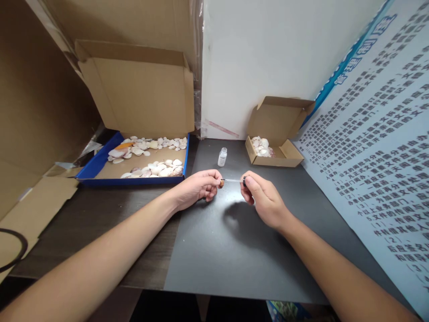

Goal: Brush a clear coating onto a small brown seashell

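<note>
My left hand (198, 188) is closed in a pinch on a small brownish shell (221, 183) held above the dark grey mat (234, 250). My right hand (259, 197) is closed on the black cap of a thin applicator brush (233, 180), whose tip reaches the shell. A small clear bottle (222, 157) stands uncapped on the mat just behind both hands.
A blue-edged cardboard tray (100, 163) holding several pale shells lies at the back left under its raised lid. A small open cardboard box (288, 150) with a few shells sits at the back right. A printed poster (375, 147) leans along the right side. Cardboard sheets stand at the left.
</note>
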### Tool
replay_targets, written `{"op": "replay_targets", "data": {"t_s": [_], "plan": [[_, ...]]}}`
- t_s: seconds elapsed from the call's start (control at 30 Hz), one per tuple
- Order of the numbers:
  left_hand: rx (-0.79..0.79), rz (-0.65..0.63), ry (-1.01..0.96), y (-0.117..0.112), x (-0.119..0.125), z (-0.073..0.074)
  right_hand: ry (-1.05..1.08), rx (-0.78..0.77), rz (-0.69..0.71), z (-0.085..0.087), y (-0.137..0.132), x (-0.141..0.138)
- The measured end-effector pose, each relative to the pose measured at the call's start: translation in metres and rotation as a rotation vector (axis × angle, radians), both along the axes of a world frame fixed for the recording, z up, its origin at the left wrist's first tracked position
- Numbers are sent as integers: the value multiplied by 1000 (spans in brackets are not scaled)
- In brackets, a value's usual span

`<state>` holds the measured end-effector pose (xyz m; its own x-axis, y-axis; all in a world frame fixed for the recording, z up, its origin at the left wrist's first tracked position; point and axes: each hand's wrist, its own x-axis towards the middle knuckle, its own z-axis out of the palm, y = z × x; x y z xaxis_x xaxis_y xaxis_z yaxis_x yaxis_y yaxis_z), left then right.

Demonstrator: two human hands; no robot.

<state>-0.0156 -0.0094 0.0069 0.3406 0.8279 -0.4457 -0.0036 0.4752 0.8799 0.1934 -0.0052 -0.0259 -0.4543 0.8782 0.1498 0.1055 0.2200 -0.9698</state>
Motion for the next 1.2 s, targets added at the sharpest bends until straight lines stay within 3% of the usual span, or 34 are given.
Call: {"op": "replay_targets", "data": {"t_s": [0.27, 0.43, 0.7, 0.83, 1.03, 1.2], "plan": [[21, -5, -16, -1, -1, -1, -62, 5, -82, -1, 1, 0], [7, 7, 12, -1, 1, 0, -54, 21, 2, 0, 1, 0], [9, 7, 15, -1, 2, 2, -66, 29, 13, -1, 2, 0], [16, -5, 10, -1, 1, 1, -151, 48, -54, -1, 3, 0], [16, -4, 19, -1, 1, 0, -38, 42, 6, 1, 1, 1], [29, -15, 32, -1, 2, 2, -176, 46, -44, 0, 4, 0]]}}
